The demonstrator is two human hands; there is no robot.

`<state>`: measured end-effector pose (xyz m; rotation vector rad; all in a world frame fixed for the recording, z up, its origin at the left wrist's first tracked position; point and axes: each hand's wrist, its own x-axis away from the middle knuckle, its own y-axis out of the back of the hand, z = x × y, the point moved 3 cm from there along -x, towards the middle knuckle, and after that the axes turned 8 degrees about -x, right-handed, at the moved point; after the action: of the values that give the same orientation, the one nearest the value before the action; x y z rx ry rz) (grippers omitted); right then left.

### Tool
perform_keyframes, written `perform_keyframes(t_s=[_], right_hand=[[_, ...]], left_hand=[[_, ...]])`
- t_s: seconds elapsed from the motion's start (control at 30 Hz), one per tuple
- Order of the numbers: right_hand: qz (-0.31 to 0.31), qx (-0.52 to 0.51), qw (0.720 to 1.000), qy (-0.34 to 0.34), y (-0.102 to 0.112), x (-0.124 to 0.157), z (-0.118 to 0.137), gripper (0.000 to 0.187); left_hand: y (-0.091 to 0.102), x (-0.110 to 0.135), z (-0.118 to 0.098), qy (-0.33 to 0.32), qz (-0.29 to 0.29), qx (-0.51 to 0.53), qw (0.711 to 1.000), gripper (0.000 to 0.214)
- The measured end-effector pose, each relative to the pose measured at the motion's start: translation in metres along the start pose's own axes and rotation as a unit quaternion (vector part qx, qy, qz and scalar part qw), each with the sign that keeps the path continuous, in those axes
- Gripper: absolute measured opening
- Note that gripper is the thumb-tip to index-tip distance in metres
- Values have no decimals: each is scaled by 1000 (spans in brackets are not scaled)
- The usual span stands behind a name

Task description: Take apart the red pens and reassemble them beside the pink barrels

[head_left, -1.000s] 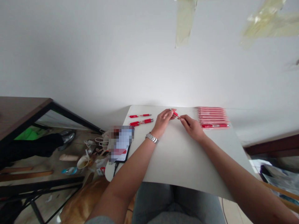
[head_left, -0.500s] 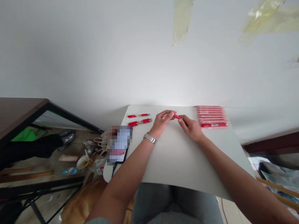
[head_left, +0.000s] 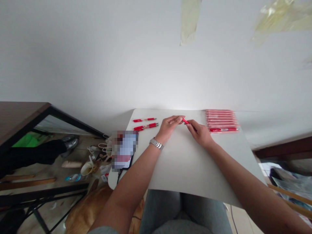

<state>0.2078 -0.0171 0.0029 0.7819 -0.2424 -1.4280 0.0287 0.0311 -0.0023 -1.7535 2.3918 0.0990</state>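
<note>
The person's left hand (head_left: 169, 125) was curled shut on one end of a slim red plastic pen (head_left: 185, 121), thumb and fingertips bunched over it. The right hand (head_left: 201, 133) pinched the other end from about 4 o'clock, so the pen bridged the small gap between the two hands and sat just above the white desk (head_left: 190, 162), near its far edge. Which end of the pen was which I could not tell, since fingers covered both.

To my eye, handling so thin a barrel wanted one hand to hold it steady while the other did the fine work. Both wrists would be best held low near the desk, and any pull or twist kept in line with the barrel so it would not slip or flick away.

A silver metal wristwatch (head_left: 156, 143) sat on the left wrist. At 9 o'clock from the left hand lay loose red pens (head_left: 145, 126), side by side and well apart from the hands. At 3 o'clock from the right hand lay a flat row of pens in pink wrappers (head_left: 221, 121). A dark-cased phone (head_left: 124, 149) hung over the desk's left edge at about 8 o'clock, and a cup (head_left: 85, 169) stood among clutter on the floor beyond it.
</note>
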Motion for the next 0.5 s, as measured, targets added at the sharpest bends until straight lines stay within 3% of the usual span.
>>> perform_keyframes(t_s=[0.5], right_hand=[[-20, 75, 997, 12, -1, 1, 0, 49]], left_hand=[[-1, 1, -1, 6, -30, -6, 999, 39]])
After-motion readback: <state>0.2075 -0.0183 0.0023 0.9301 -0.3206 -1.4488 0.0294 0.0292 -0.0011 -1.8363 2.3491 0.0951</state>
